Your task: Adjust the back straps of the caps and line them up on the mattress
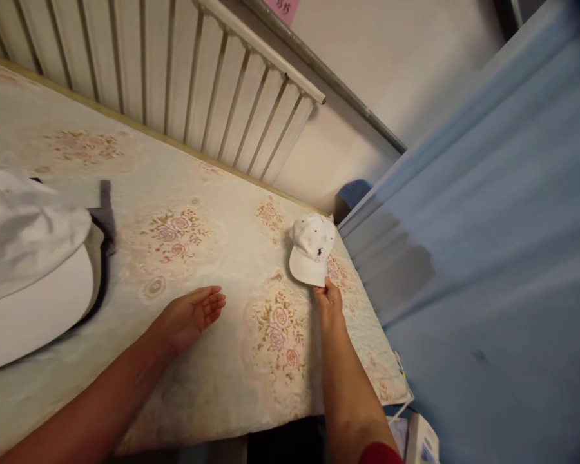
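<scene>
Step in hand, as judged: handling of the white cap [312, 241], located near the right end of the floral cover [236, 248]; whether it rests there cannot be told. Right hand [329, 301]: fingers clamped on the brim edge. Left hand [193, 317]: empty, fingers close together, slightly curled. Next move appears to call for a steady brim grip. Blue curtain [468, 258] restricts the right side; a second white cap [29, 277] occupies the left

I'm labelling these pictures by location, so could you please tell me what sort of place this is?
Probably a sleeping area, perhaps a dormitory: floral cover, slatted rail along its edge and blue curtain beside it.
</scene>
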A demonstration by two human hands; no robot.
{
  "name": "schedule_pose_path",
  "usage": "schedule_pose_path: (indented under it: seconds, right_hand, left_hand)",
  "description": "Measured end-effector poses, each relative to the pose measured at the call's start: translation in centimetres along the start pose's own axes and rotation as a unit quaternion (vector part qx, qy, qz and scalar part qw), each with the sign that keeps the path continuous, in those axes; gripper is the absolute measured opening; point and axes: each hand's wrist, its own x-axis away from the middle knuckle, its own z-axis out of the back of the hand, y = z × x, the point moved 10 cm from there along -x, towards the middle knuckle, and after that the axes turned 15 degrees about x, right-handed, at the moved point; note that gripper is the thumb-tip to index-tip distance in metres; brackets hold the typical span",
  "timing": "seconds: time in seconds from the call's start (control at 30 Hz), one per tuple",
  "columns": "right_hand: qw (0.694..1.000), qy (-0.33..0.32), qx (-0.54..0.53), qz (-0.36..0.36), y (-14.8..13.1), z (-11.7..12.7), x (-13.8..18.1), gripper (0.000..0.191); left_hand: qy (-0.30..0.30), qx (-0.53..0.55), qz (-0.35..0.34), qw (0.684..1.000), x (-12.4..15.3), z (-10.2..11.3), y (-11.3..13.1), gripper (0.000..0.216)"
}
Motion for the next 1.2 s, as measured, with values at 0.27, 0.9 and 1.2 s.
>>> schedule_pose_path:
  seconds: [0.27,0.9,1.2]
  right_hand:
    - [0.998,0.018,0.053,-0.016,2.6,4.1,-1.3,0.014]
    - [0.985,0.107,0.121,-0.053,3.5,9.3,0.2,0.009]
    - [0.979,0.146,0.144,-0.002,4.8,9.5,3.6,0.054]
  left_hand:
    - [0.021,-0.016,0.001,1.0,-0.4,0.8,-0.6,0.014]
    - [0.023,-0.012,0.014,1.0,-0.4,0.9,-1.4,0.014]
    - [0.031,-0.014,0.02,0.999,-0.1,0.7,-1.6,0.016]
